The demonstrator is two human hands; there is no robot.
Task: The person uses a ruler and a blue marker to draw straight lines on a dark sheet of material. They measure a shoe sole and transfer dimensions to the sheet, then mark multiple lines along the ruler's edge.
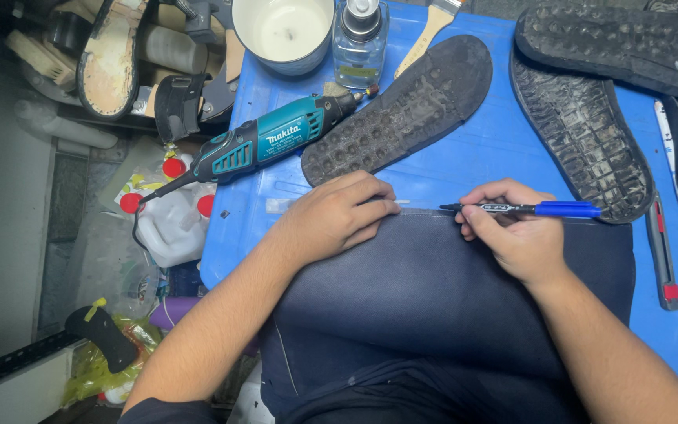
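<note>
My left hand (337, 213) lies flat on the far edge of a dark navy sheet of material (425, 290), pressing it down on the blue table (472, 149). My right hand (515, 232) grips a blue marker (527, 209) held level, its black tip pointing left along the sheet's far edge. A thin clear ruler (278, 206) seems to lie along that edge, mostly hidden under my left hand. The two hands are about a hand's width apart.
A teal rotary tool (272, 141) and a worn black shoe sole (402, 106) lie beyond my hands. More soles (582, 137) sit at the right, with a utility knife (663, 255). A white cup (286, 31), glass bottle (361, 39) and brush (427, 31) stand at the back. Clutter fills the floor at left.
</note>
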